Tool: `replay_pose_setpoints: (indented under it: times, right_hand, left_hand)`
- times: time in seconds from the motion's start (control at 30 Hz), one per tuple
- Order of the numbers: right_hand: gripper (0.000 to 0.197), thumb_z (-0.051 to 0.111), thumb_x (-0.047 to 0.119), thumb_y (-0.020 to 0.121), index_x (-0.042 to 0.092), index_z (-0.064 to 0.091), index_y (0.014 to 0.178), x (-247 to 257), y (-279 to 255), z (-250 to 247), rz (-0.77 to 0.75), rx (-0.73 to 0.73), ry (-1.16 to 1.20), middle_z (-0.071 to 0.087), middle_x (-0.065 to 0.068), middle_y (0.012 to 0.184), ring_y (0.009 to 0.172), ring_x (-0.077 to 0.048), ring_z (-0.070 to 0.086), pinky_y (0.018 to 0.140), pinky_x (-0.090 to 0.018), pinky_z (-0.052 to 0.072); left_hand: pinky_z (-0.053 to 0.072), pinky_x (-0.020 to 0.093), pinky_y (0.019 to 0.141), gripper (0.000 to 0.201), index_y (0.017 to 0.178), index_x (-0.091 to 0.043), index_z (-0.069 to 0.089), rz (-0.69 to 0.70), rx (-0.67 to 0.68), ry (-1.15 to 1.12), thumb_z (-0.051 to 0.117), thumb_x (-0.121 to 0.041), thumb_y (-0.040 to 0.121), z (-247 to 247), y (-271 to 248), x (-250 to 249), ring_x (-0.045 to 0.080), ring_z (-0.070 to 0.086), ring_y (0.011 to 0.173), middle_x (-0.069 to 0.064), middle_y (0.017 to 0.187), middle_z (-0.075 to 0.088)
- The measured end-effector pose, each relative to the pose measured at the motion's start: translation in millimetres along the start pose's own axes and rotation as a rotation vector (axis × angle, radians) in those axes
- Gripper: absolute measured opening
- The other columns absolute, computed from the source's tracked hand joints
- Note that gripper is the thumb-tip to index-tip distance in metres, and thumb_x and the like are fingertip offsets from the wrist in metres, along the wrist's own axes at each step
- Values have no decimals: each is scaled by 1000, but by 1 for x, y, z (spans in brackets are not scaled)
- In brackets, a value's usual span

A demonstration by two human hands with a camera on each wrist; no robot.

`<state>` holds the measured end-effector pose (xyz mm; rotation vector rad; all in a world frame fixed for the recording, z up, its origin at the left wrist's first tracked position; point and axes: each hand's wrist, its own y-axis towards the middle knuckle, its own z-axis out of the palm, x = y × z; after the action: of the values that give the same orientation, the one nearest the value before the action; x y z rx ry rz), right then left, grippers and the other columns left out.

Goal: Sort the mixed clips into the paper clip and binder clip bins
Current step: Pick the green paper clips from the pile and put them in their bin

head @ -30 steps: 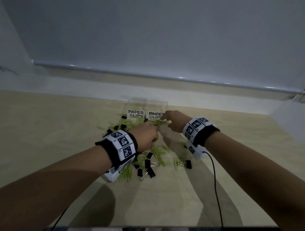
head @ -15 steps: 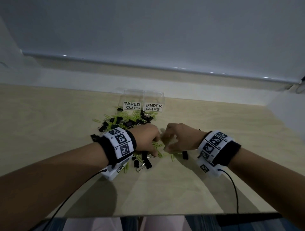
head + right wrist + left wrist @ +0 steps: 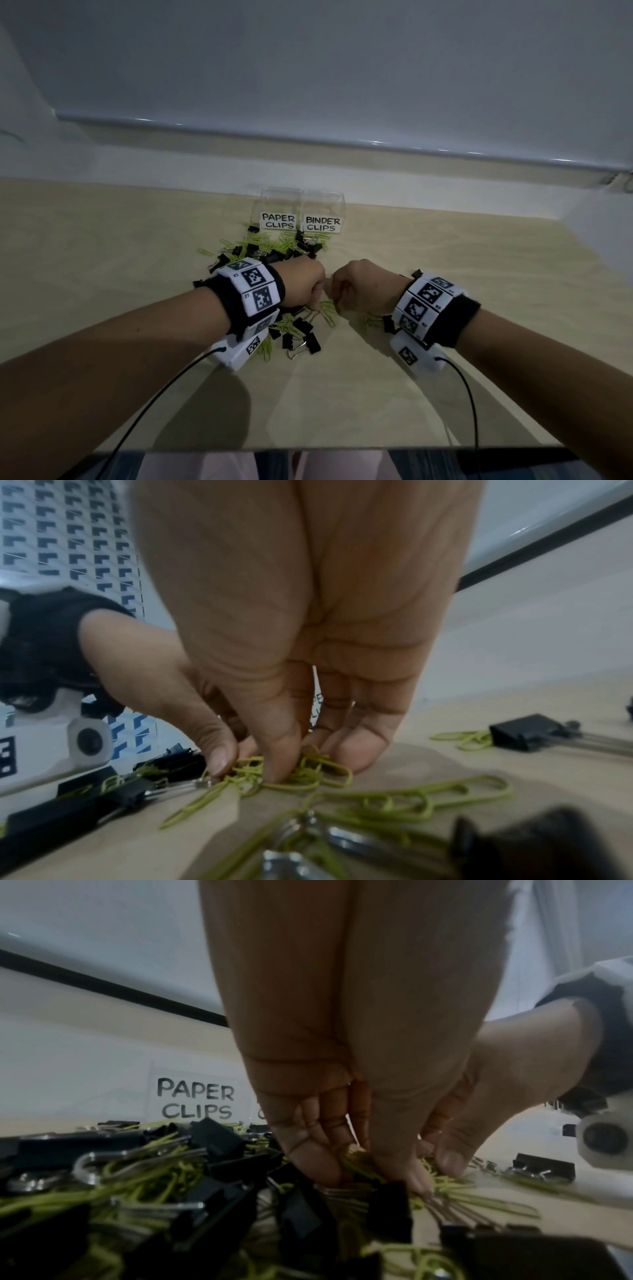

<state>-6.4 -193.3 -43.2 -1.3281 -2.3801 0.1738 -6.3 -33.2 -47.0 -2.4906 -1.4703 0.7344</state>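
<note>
Since a second ago you have pulled both hands back from the bins toward yourself, and they now sit knuckle to knuckle over the near part of the pile.

Nearest you, black binder clips (image 3: 310,342) lie loose on the table (image 3: 102,260). Just beyond, your left hand (image 3: 303,284) curls its fingers down into a tangle of green paper clips (image 3: 301,773), and your right hand (image 3: 363,291) pinches at the same tangle; both hands are closed narrowly on green wire. Farther off lies the bulk of the mixed pile (image 3: 274,248), and past it stand the paper clip bin (image 3: 278,219) and the binder clip bin (image 3: 322,222), side by side.

This looks like the gathering step, early in the sort. Next you need to lift the green clips free without dragging a binder clip along, then carry them to the left bin.
</note>
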Motion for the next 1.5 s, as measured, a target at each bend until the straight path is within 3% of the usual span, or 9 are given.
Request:
replay_pose_setpoints:
  times: [0.1, 0.27, 0.5, 0.6, 0.87, 1.0, 1.13, 1.33, 1.5]
  right_hand:
    - [20, 58, 4, 81, 8, 70, 97, -5, 0, 2, -31, -14, 2, 70, -6, 94, 77, -13, 52, 69, -22, 39]
    - [12, 62, 1, 80, 11, 67, 84, -17, 7, -10, -4, -38, 146, 61, 7, 75, 68, -6, 55, 68, -24, 44]
    - [8, 67, -5, 81, -5, 67, 88, -9, 55, -73, 45, -280, 493, 66, -6, 73, 58, -8, 62, 59, -16, 56]
    - [8, 71, 2, 80, -3, 70, 86, 11, 96, -97, 99, -404, 471, 67, -8, 69, 58, -15, 62, 64, -24, 58]
    - [32, 73, 26, 81, 4, 67, 104, 41, 169, -88, 215, -390, 53, 70, -12, 103, 96, -25, 67, 87, -34, 55]
    - [15, 64, 7, 84, 13, 73, 94, 27, 114, -83, 15, -405, 101, 72, -3, 96, 79, -9, 64, 79, -19, 52]
    - [13, 68, 6, 81, 15, 75, 87, 25, 34, -58, -145, -37, 109, 72, 2, 82, 66, 3, 59, 68, -11, 48]
    - [23, 71, 7, 77, 19, 77, 95, 34, -7, -5, -214, 116, 122, 76, -1, 92, 75, -9, 64, 70, -17, 48]
    - [41, 71, 7, 75, 22, 70, 114, 40, -9, 8, -311, 85, 10, 70, 1, 111, 82, -2, 50, 74, -15, 35]
  left_hand:
    - [52, 30, 79, 27, 92, -4, 72, 13, 3, 8, 45, -1, 91, 0, 1, 2, 19, 65, 91, 4, 102, 72]
    - [41, 11, 55, 15, 95, -8, 68, -2, -163, -211, 59, -20, 93, -16, -4, 14, 0, 52, 65, -7, 82, 63]
    - [54, 24, 64, 9, 81, -6, 71, -177, -609, -404, 69, -14, 85, -71, 1, 53, 11, 64, 61, 4, 78, 71]
    - [52, 26, 71, 13, 73, -7, 72, -266, -717, -361, 76, -18, 79, -95, 14, 70, 11, 62, 59, 4, 68, 69]
    - [51, 35, 91, 29, 102, -4, 72, -374, -685, -146, 77, -19, 79, -100, 20, 92, 28, 66, 98, 14, 105, 71]
    - [51, 23, 77, 7, 89, -14, 73, -151, -544, -183, 70, -14, 83, -65, -23, 58, 9, 63, 76, -5, 84, 68]
    - [46, 17, 69, 9, 91, -17, 74, 2, -152, -131, 71, -19, 83, -18, -44, 25, 4, 63, 75, -12, 77, 66]
    - [30, 17, 45, 13, 74, -16, 61, 10, -132, 39, 70, -20, 83, 5, -35, 6, 7, 44, 50, -7, 58, 47]
    - [38, 25, 57, 6, 82, -11, 71, 44, -110, 117, 65, -11, 82, -2, -41, 10, 18, 52, 62, -5, 60, 52]
